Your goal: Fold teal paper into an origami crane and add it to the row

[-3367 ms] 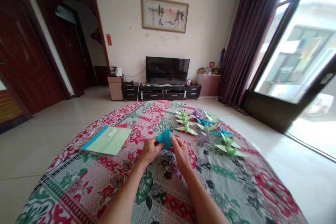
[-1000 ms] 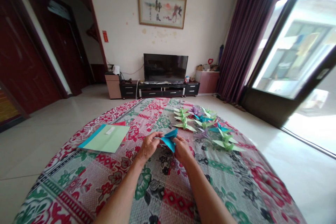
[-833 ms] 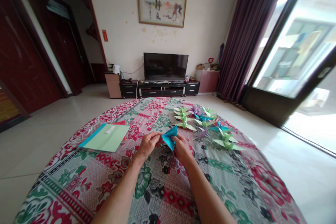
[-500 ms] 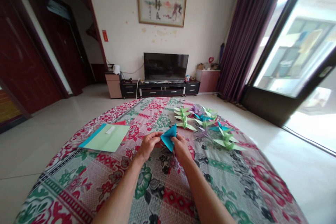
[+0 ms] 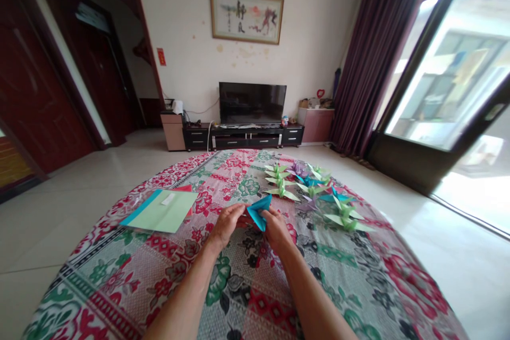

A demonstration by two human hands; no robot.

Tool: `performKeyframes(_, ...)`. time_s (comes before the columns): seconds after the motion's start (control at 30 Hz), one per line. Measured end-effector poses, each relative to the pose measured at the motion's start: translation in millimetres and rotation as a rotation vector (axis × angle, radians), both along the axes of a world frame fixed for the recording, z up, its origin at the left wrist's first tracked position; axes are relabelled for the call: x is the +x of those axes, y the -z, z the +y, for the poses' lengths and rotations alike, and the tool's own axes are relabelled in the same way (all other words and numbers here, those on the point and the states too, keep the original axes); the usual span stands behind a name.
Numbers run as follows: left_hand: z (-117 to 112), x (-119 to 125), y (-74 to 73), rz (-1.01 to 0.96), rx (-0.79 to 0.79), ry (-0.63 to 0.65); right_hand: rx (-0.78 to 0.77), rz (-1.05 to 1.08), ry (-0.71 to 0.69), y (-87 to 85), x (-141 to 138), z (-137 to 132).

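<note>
Above the middle of the table I hold a piece of blue folded origami paper (image 5: 258,213), creased into a pointed shape with its layers partly spread. My right hand (image 5: 278,229) pinches its right side, the thumb lying on the near layer. On the other side my left hand (image 5: 228,224) has thumb and fingertips together at the paper's left corner. The undersides of both hands' fingers are hidden. Just beyond, to the right, stand several folded paper cranes in green (image 5: 282,191), purple (image 5: 298,169) and blue (image 5: 337,196).
A round table with a flowered cloth (image 5: 159,271) spreads before me. To the left lies a stack of coloured paper sheets (image 5: 165,215), light green on top, blue and red below, with a small white slip (image 5: 168,199) on it. A television (image 5: 253,103) stands on a low cabinet across the room.
The blue paper has shifted slightly right and turned, and its layers look wider apart. Both hands keep their places at its sides. The view has tilted a little.
</note>
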State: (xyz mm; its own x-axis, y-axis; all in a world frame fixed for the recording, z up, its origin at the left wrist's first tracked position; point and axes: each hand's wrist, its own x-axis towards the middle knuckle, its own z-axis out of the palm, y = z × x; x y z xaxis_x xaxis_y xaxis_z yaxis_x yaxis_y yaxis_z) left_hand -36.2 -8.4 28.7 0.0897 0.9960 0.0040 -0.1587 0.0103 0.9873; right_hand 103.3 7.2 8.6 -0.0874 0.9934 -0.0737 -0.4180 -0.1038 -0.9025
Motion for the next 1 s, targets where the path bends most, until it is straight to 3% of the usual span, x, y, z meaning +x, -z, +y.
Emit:
performKeyframes(0.37,2,7,4.8,-0.075,-0.113,-0.066,-0.005,-0.003,-0.01,2.2,-3,-1)
performKeyframes(0.67,3,9,6.8,-0.258,-0.231,-0.072,0.037,-0.009,-0.004,9.9,-3,2)
performKeyframes(1.0,3,9,7.0,-0.162,-0.224,-0.045,0.058,-0.036,0.035,14.6,-3,4)
